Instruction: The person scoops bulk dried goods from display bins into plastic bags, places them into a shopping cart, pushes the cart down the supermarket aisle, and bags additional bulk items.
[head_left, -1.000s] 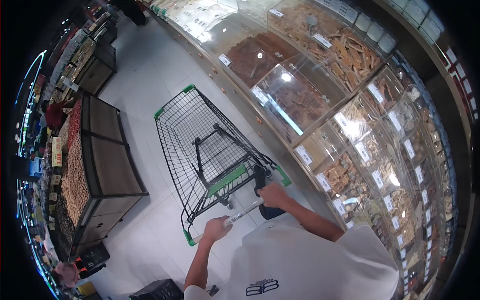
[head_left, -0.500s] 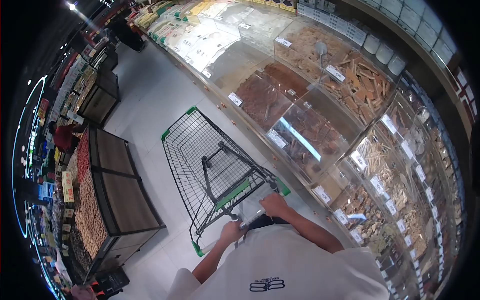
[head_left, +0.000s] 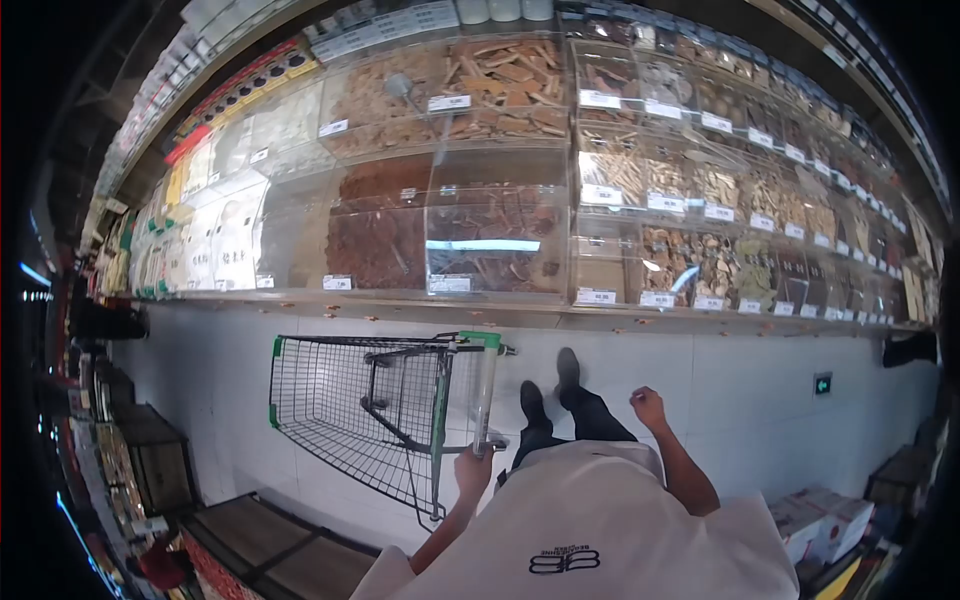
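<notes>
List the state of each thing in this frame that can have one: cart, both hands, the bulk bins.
Shopping cart: empty, upright on the floor, parked alongside the bin counter.
Cart handle: gripped at one end only.
Left hand: closed on the cart handle.
Right hand: off the cart, holding nothing, loosely curled.
Bulk bins: clear fronts, filled with dried goods, price labels on.

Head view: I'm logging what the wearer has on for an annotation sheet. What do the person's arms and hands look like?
Both arms are bare from the short sleeves of a white T-shirt with a small dark logo on it. The left hand and right hand are bare; no gloves, watch or rings can be made out at this size.
</notes>
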